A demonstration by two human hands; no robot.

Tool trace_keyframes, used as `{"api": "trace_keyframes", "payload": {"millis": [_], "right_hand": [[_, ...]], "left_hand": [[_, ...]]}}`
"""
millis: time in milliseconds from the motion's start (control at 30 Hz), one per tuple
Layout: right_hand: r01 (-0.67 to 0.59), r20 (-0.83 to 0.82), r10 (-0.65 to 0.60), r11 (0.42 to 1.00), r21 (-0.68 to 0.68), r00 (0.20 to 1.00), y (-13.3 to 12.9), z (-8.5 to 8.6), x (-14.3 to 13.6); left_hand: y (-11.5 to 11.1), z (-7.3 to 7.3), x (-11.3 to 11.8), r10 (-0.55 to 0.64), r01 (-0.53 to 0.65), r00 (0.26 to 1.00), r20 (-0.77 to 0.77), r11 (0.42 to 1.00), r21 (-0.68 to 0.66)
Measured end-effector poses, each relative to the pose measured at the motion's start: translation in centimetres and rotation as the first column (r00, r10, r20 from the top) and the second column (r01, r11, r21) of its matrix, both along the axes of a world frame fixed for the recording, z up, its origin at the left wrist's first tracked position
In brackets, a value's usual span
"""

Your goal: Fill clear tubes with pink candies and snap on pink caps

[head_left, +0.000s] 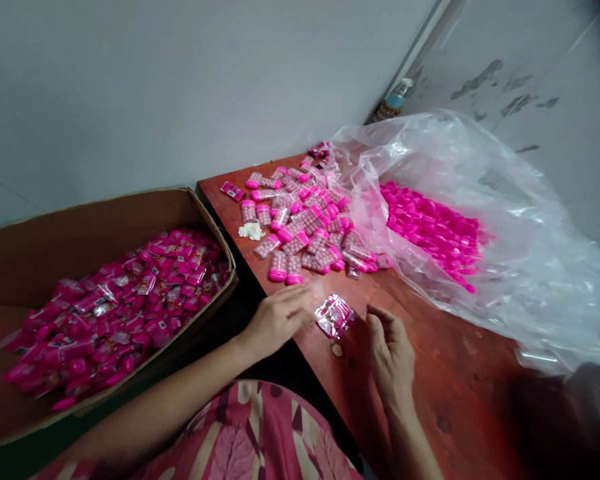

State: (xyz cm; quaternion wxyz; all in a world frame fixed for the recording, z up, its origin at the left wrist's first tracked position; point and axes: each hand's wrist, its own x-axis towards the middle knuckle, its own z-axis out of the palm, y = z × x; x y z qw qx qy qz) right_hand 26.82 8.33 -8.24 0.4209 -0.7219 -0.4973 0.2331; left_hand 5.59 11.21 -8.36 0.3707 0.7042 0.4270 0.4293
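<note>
A shiny pink printed plastic wrapper (335, 315) lies on the reddish-brown table between my two hands. My left hand (279, 316) reaches to the wrapper's left side, its fingers stretched out and slightly blurred, with nothing visible in them. On the other side, my right hand (391, 350) is held loosely curved a little apart from the wrapper, and no object shows in it. Just beyond my left hand lie several clear bottles of small pink balls with bright pink caps (300, 223), heaped together.
Left of the table stands a cardboard box (215, 297) holding many pink wrapped packs (130, 303). A large clear plastic bag (525, 267) with bright pink plastic pieces (430, 230) lies at the right. A crumpled white scrap (251, 231) sits near the table's left edge. Walls close off the back.
</note>
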Motion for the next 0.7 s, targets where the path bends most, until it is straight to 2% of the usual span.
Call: {"api": "trace_keyframes", "payload": {"millis": [67, 167, 233, 333, 400, 467, 600, 700], "right_hand": [[-0.033, 0.061, 0.036, 0.998, -0.045, 0.998, -0.3, -0.9, 0.3], [-0.173, -0.008, 0.173, 0.985, -0.012, 0.985, 0.2, -2.2, -0.5], [-0.286, -0.075, 0.289, 0.957, 0.049, 0.954, 1.3, -2.9, -1.3], [-0.444, -0.224, 0.463, 0.886, 0.133, 0.857, 3.1, -3.4, -2.1], [-0.492, -0.306, 0.517, 0.856, 0.16, 0.799, 4.1, -3.4, -2.1], [-0.473, -0.351, 0.495, 0.868, 0.154, 0.795, 4.3, -3.1, -1.7], [-0.278, -0.325, 0.292, 0.956, 0.089, 0.899, 2.9, -1.9, -0.7], [-0.159, -0.259, 0.175, 0.984, 0.083, 0.95, 1.5, -0.9, -0.8]], "left_hand": [[0.6, -0.8, 2.1, -0.005, 0.076, 0.953, -0.303, 0.972, 0.222], [1.0, -2.0, 3.7, 0.107, 0.115, 0.844, -0.525, 0.921, 0.372], [0.9, -2.6, 3.7, 0.171, 0.098, 0.803, -0.571, 0.907, 0.409], [0.3, -3.0, 3.3, 0.224, 0.047, 0.776, -0.589, 0.911, 0.409], [0.0, -3.0, 3.2, 0.247, 0.007, 0.779, -0.577, 0.916, 0.401], [-0.2, -3.0, 3.4, 0.265, -0.034, 0.798, -0.542, 0.917, 0.398], [0.0, -3.2, 3.8, 0.269, -0.081, 0.86, -0.433, 0.911, 0.403], [0.1, -3.4, 3.8, 0.238, -0.071, 0.892, -0.385, 0.914, 0.4]]}}
